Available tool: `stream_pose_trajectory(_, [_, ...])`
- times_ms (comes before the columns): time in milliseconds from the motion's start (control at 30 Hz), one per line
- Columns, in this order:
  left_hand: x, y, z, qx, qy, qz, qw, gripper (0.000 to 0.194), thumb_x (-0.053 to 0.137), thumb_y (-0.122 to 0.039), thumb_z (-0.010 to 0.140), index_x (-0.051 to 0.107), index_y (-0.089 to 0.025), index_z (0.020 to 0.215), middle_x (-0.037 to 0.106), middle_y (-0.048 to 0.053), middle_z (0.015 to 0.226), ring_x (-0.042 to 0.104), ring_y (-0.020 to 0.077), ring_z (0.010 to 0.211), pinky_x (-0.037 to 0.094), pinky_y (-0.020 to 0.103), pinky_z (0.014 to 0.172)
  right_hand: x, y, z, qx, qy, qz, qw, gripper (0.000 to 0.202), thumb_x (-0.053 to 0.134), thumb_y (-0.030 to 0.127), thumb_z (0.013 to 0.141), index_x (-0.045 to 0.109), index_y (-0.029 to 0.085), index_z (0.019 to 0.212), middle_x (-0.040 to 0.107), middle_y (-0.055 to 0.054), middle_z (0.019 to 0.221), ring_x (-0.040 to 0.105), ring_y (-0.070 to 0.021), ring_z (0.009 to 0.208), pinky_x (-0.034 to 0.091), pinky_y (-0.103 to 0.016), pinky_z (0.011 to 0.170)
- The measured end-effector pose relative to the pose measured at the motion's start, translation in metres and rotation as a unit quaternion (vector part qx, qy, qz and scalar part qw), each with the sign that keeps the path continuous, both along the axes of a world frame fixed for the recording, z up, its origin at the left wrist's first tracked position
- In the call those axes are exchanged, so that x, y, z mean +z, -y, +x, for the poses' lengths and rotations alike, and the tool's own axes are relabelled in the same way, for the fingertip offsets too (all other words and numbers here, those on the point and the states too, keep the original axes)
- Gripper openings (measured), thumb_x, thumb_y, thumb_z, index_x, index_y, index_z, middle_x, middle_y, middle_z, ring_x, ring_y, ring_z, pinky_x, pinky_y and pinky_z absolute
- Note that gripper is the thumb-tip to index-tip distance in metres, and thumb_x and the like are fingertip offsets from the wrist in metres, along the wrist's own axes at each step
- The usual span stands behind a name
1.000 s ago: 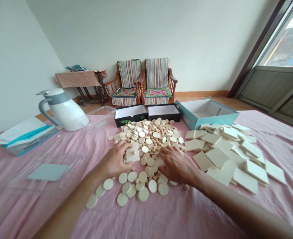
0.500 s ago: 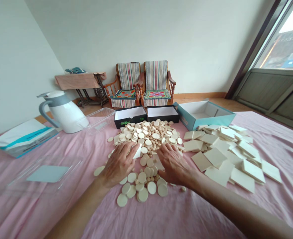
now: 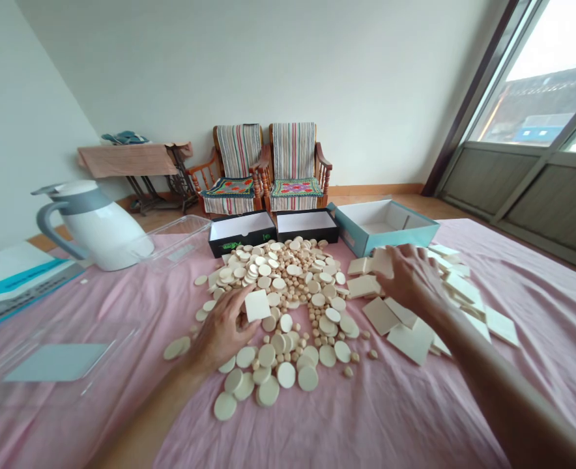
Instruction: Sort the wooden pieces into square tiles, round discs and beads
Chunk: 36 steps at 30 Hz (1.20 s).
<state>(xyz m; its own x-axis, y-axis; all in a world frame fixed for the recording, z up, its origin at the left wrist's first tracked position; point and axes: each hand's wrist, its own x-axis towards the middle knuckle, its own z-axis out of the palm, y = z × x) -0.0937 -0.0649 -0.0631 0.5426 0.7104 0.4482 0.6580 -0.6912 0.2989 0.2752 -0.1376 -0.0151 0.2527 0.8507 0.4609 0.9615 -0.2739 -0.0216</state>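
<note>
My left hand (image 3: 225, 326) grips a small pale square wooden tile (image 3: 257, 305) between thumb and fingers, at the left side of a heap of round wooden discs (image 3: 268, 391). Among the discs lie many small wooden beads (image 3: 316, 319). Over on the right, my right hand (image 3: 412, 277) is above a loose pile of square wooden tiles (image 3: 415, 340), its fingers bent around one tile (image 3: 382, 262) at the pile's far left. The hand and forearm hide part of this pile.
Two black boxes (image 3: 307, 232) and a light blue box (image 3: 361, 241) stand along the far edge. At left are a white jug (image 3: 105, 228), a clear plastic tray (image 3: 180, 238), another clear tray (image 3: 58, 361) and a blue-white carton (image 3: 24, 286). Pink cloth (image 3: 341, 423) covers the table.
My right hand has moved from the disc heap to the right, over the square tiles. The left hand's tile now shows face-on. The view has turned slightly right.
</note>
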Motion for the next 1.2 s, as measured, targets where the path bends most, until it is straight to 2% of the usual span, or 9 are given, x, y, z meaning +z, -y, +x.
stream_pose_trajectory(67, [0.000, 0.001, 0.001, 0.001, 0.007, -0.009, 1.000, 0.063, 0.062, -0.026, 0.080, 0.037, -0.024, 0.138, 0.053, 0.009, 0.132, 0.048, 0.0260, 0.124, 0.042, 0.045, 0.104, -0.003, -0.001, 0.011, -0.021, 0.002, 0.030, 0.999, 0.053, 0.053, 0.040, 0.079, 0.051, 0.014, 0.126, 0.051, -0.021, 0.123, 0.046, -0.0373, 0.104, 0.039, -0.050, 0.079])
stream_pose_trajectory(167, [0.001, 0.001, 0.000, 0.003, 0.017, -0.014, 1.000, 0.060, 0.062, -0.031, 0.080, 0.040, -0.023, 0.136, 0.052, 0.009, 0.133, 0.047, 0.0259, 0.125, 0.042, 0.045, 0.105, -0.011, -0.006, -0.003, 0.057, -0.041, 0.032, 0.997, 0.044, 0.050, 0.036, 0.083, 0.054, 0.015, 0.122, 0.054, -0.018, 0.121, 0.049, -0.0342, 0.105, 0.041, -0.048, 0.082])
stream_pose_trajectory(333, [0.001, -0.004, -0.008, 0.046, 0.090, -0.002, 0.995, 0.040, 0.052, -0.032, 0.089, 0.048, -0.020, 0.126, 0.058, 0.010, 0.124, 0.054, 0.0228, 0.117, 0.046, 0.041, 0.099, -0.020, -0.012, -0.082, 0.298, -0.157, -0.044, 0.940, 0.034, 0.050, 0.023, 0.085, 0.056, 0.016, 0.117, 0.059, -0.012, 0.108, 0.055, -0.0224, 0.096, 0.045, -0.035, 0.082])
stream_pose_trajectory(433, [-0.003, -0.007, -0.013, 0.063, 0.134, -0.013, 0.989, 0.033, 0.049, -0.031, 0.091, 0.051, -0.020, 0.121, 0.064, 0.008, 0.111, 0.061, 0.0199, 0.104, 0.051, 0.037, 0.091, -0.020, -0.015, -0.132, 0.376, -0.164, -0.090, 0.907, 0.031, 0.053, 0.022, 0.084, 0.058, 0.017, 0.114, 0.060, -0.010, 0.103, 0.053, -0.0212, 0.096, 0.044, -0.034, 0.082])
stream_pose_trajectory(600, [-0.007, -0.009, -0.017, 0.077, 0.167, 0.005, 0.983, 0.029, 0.052, -0.029, 0.089, 0.055, -0.020, 0.117, 0.069, 0.004, 0.099, 0.065, 0.0174, 0.091, 0.052, 0.031, 0.085, -0.018, -0.026, -0.187, 0.410, -0.109, -0.116, 0.898, 0.030, 0.062, 0.033, 0.078, 0.058, 0.018, 0.104, 0.061, -0.009, 0.101, 0.050, -0.0244, 0.098, 0.039, -0.039, 0.087])
stream_pose_trajectory(767, [-0.005, -0.006, -0.015, 0.069, 0.160, 0.020, 0.984, 0.028, 0.052, -0.028, 0.090, 0.056, -0.020, 0.116, 0.069, 0.004, 0.098, 0.066, 0.0169, 0.091, 0.051, 0.029, 0.085, -0.024, -0.033, -0.209, 0.379, -0.051, -0.110, 0.917, 0.041, 0.061, 0.036, 0.076, 0.053, 0.015, 0.111, 0.060, -0.012, 0.101, 0.048, -0.0272, 0.096, 0.037, -0.041, 0.085])
stream_pose_trajectory(900, [-0.005, -0.005, -0.015, 0.068, 0.152, 0.021, 0.986, 0.028, 0.052, -0.029, 0.090, 0.056, -0.019, 0.116, 0.070, 0.004, 0.097, 0.066, 0.0172, 0.091, 0.051, 0.029, 0.086, -0.022, -0.029, -0.209, 0.376, -0.041, -0.096, 0.921, 0.037, 0.058, 0.029, 0.075, 0.053, 0.013, 0.108, 0.060, -0.012, 0.100, 0.048, -0.0260, 0.094, 0.035, -0.039, 0.087])
stream_pose_trajectory(1000, [-0.006, -0.005, -0.015, 0.070, 0.155, 0.023, 0.985, 0.028, 0.052, -0.029, 0.090, 0.057, -0.019, 0.115, 0.070, 0.004, 0.097, 0.067, 0.0173, 0.091, 0.051, 0.029, 0.085, -0.013, -0.023, -0.190, 0.356, -0.069, -0.076, 0.929, 0.044, 0.056, 0.029, 0.076, 0.051, 0.013, 0.117, 0.059, -0.012, 0.105, 0.048, -0.0253, 0.095, 0.035, -0.038, 0.088])
stream_pose_trajectory(1200, [-0.011, -0.007, -0.014, 0.061, 0.158, 0.023, 0.985, 0.023, 0.052, -0.030, 0.089, 0.061, -0.018, 0.108, 0.071, 0.004, 0.095, 0.068, 0.0165, 0.086, 0.053, 0.028, 0.081, 0.000, -0.008, -0.086, 0.191, -0.045, -0.014, 0.981, 0.052, 0.051, 0.031, 0.079, 0.047, 0.013, 0.128, 0.059, -0.015, 0.116, 0.050, -0.0286, 0.102, 0.035, -0.042, 0.089])
